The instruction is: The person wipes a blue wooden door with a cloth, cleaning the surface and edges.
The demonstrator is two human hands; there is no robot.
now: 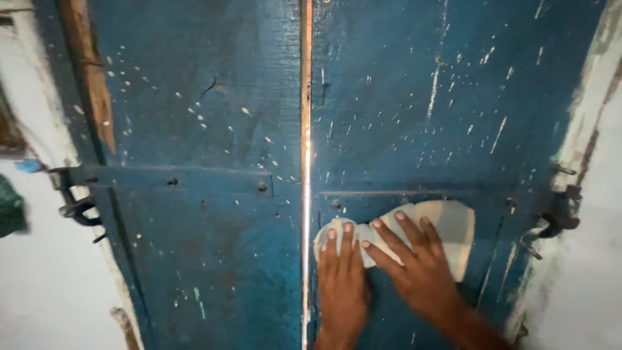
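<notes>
Pressing flat against the right leaf of a blue double door, both of the person's hands lie on a pale cloth. The left hand has its fingers straight and together, released rather than gripping, its fingertips resting on the cloth's left end just beside the door's centre gap. The right hand is spread open, fingers fanned across the cloth's middle, pinning it to the wood without closing around it. The cloth sits just under a horizontal batten on that leaf. Farther off, the left leaf carries a metal strap hinge, and white paint flecks dot both leaves. Whitewashed wall flanks the door.
</notes>
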